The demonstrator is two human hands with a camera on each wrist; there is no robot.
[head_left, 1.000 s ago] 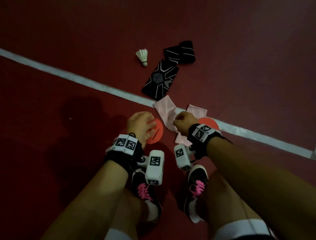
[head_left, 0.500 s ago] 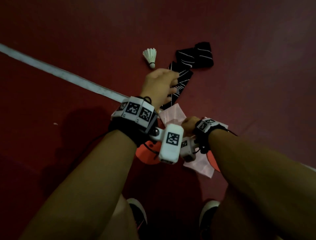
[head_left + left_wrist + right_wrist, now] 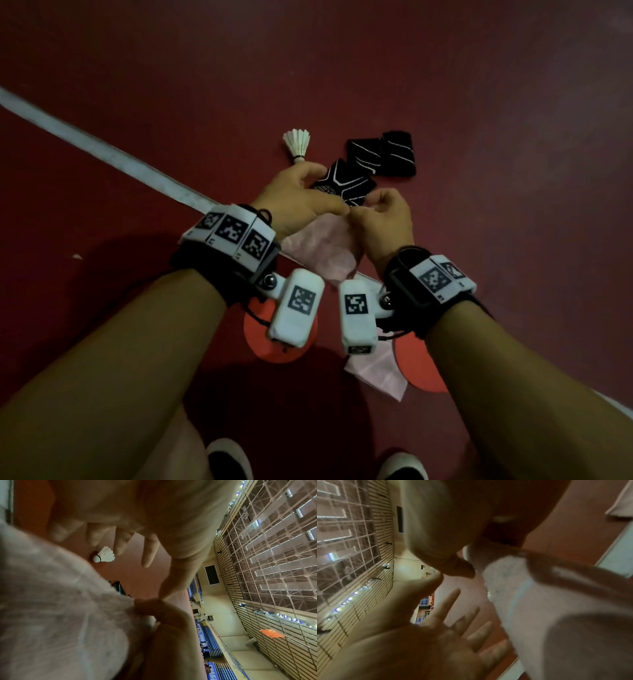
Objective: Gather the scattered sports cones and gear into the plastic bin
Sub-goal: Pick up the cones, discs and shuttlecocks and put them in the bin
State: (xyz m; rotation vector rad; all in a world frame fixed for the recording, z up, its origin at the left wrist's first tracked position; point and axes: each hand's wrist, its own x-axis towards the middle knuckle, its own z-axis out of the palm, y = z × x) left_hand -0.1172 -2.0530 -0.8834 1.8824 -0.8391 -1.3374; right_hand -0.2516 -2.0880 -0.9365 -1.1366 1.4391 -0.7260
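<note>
- Pink cloth [image 3: 318,246] hung lifted between the two hands, above the white court line [image 3: 102,150]; its top edge was at the fingertips and the rest fell down toward the wrists.
- Right hand [image 3: 383,219] pinched this top edge: in the right wrist view the thumb [image 3: 462,566] was pressed on the fabric against the curled fingers.
- Left hand [image 3: 301,202] was just beside it, the thumb tip touching the right hand at the same edge. Its fingers [image 3: 149,551] were straight and spread, closed around nothing.
- Under the left fingers lay the black patterned sleeve [image 3: 342,181] on the red floor [image 3: 513,102]; whether the fingers touched it I could not tell.
- Shuttlecock [image 3: 297,143] lay just beyond the left hand, apart from it, cork end toward the person.
- Two black wristbands [image 3: 380,154] lay beside the sleeve, on its far side.
- Near the person's feet, under the wrist cameras, were two flat orange cones [image 3: 274,349] [image 3: 418,370], and a second pink cloth [image 3: 376,377] lay between them.
</note>
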